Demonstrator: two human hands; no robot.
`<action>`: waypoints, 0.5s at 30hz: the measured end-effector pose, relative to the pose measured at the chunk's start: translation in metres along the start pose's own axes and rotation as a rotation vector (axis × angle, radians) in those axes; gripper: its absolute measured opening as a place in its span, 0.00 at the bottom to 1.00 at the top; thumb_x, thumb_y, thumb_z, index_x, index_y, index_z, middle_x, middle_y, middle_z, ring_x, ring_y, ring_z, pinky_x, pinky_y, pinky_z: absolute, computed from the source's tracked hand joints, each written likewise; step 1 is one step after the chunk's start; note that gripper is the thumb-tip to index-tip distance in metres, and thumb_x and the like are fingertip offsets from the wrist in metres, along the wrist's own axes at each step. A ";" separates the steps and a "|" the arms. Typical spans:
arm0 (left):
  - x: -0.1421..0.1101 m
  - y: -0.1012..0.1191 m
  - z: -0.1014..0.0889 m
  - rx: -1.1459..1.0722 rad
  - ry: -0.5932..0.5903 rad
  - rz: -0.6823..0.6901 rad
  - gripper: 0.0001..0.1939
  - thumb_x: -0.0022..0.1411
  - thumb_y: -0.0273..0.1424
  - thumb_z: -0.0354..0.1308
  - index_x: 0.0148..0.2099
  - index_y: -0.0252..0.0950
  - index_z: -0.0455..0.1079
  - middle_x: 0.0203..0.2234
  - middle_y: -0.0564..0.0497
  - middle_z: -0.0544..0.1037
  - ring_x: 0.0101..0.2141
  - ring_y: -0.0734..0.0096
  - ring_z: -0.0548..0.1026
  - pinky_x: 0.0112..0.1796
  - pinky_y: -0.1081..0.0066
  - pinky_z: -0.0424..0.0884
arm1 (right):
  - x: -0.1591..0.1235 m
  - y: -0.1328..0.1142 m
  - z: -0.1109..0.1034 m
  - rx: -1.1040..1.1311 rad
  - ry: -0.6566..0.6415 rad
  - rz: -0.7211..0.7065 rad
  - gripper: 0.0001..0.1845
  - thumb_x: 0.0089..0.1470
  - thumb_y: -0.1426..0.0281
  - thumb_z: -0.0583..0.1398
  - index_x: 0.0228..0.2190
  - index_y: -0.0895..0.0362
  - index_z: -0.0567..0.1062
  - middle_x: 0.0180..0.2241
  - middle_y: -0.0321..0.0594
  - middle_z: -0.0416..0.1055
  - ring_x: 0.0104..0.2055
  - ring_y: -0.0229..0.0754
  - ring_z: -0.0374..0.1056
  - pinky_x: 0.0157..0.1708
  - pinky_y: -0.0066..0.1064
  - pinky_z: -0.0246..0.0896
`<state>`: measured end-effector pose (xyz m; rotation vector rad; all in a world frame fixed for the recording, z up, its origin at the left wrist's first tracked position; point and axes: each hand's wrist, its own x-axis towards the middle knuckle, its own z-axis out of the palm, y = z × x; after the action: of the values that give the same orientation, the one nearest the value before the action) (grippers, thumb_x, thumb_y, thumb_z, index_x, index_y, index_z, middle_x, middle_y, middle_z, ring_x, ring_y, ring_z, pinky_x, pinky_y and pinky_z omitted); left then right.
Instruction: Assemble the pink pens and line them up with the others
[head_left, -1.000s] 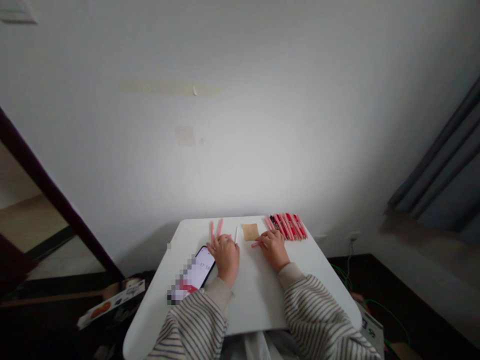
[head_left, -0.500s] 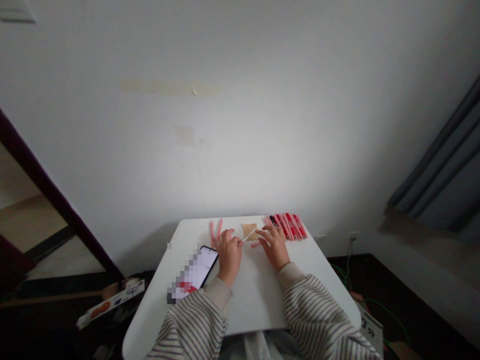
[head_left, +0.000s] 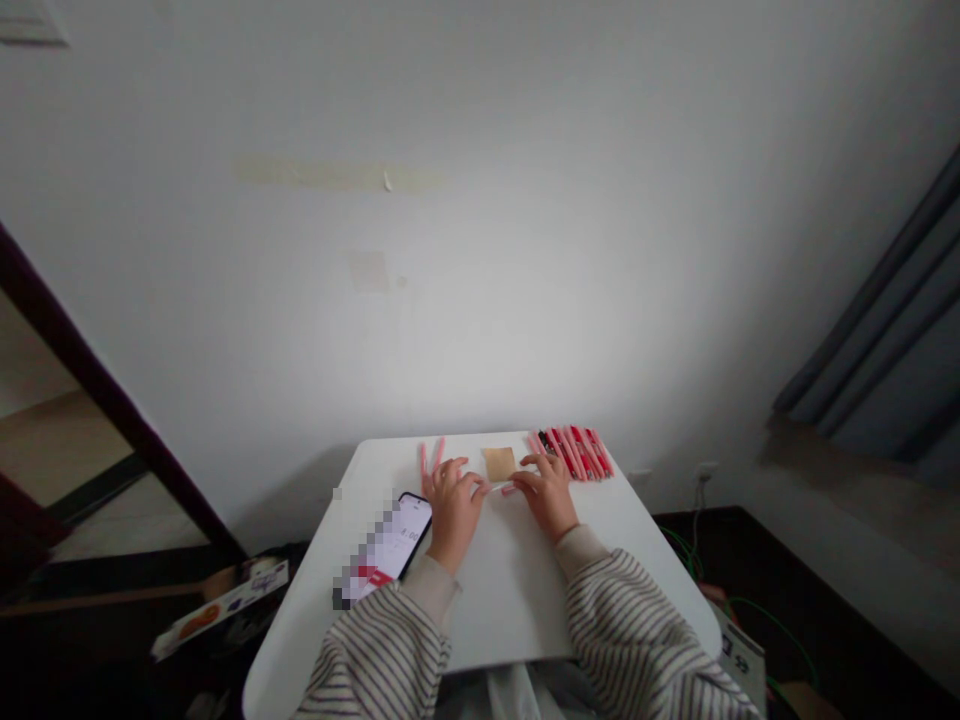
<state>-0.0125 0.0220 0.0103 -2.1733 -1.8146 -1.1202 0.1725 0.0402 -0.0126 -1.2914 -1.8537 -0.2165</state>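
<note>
My left hand [head_left: 454,505] pinches a thin white stick [head_left: 496,487] that lies level over the white table [head_left: 517,590] and points right. My right hand [head_left: 549,492] pinches a small pink cap [head_left: 510,490] at the stick's right end. Both hands meet near the table's middle, just in front of a small brown paper square [head_left: 499,462]. Two pink tubes [head_left: 430,457] lie behind my left hand. A row of several red and pink pens [head_left: 576,451] lies beyond my right hand.
A phone [head_left: 386,548] with a lit screen lies on the table left of my left hand. A white wall stands right behind the table. Grey curtains [head_left: 885,350] hang at the right. A flat printed box [head_left: 217,605] lies on the dark floor at the left.
My left hand picked the white stick up off the table, swung it rightwards and lowered it level. My right hand brought the pink cap to the stick's end.
</note>
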 end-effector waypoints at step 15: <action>-0.005 -0.015 0.005 0.278 0.050 -0.172 0.12 0.60 0.32 0.52 0.42 0.46 0.75 0.47 0.48 0.72 0.50 0.55 0.62 0.52 0.46 0.55 | -0.001 0.003 0.000 -0.021 0.020 0.085 0.06 0.54 0.68 0.62 0.35 0.47 0.79 0.39 0.39 0.69 0.45 0.44 0.57 0.45 0.37 0.48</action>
<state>-0.0239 0.0244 -0.0019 -1.8495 -2.0284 -0.8775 0.1748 0.0409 -0.0146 -1.3749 -1.7799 -0.2034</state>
